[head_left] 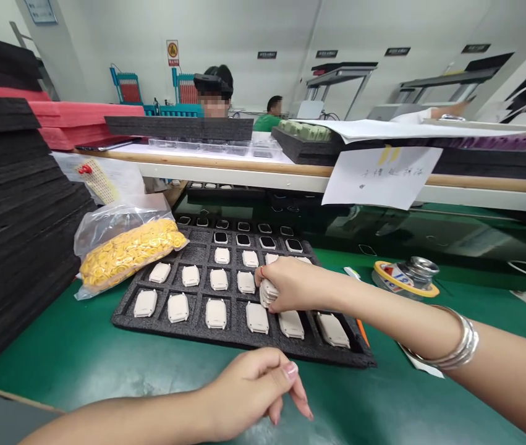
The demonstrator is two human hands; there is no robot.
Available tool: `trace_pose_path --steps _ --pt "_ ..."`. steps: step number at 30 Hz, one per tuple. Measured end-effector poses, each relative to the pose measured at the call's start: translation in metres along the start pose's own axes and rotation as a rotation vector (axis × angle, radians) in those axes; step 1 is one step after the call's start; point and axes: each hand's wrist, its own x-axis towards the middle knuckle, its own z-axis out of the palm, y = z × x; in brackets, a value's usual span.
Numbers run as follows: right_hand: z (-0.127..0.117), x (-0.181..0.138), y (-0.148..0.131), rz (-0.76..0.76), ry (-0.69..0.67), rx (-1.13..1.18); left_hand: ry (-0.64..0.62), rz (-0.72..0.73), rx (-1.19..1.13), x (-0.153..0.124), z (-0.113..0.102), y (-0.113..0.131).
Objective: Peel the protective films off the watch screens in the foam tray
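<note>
A black foam tray [239,343] lies on the green bench, its pockets holding several off-white watch cases [216,313]. My right hand [288,283] reaches over the tray's right half, fingers and thumb closed on an off-white watch case [269,293]. The fingers partly hide this piece, so I cannot tell whether it is one case or more, nor whether it is clear of its pocket. In front of the tray's near edge, my left hand [251,390] hangs with loosely bent fingers apart and nothing in them. Cases with dark screens [243,240] sit in a back row.
At the left stand a tall stack of black foam trays [16,235] and a clear bag of yellow rings [128,253]. A tape roll [402,281] with a metal piece lies to the right. Above runs a shelf [225,168] with a hanging paper sheet [378,179]. Other people sit beyond.
</note>
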Motion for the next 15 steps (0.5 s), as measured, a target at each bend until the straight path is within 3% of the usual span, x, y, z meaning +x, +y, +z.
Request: trace_pose_path --steps 4,8,15 --pt "-0.015 0.031 -0.010 -0.016 0.099 0.014 -0.025 -0.031 0.022 0.000 0.003 0.000" --pt "-0.015 0.085 -0.027 -0.041 0.223 0.072 -0.037 -0.040 0.031 0.003 0.001 -0.004" --pt "-0.006 0.164 -0.034 -0.055 0.174 0.100 -0.072 0.041 -0.060 0.006 -0.007 -0.022"
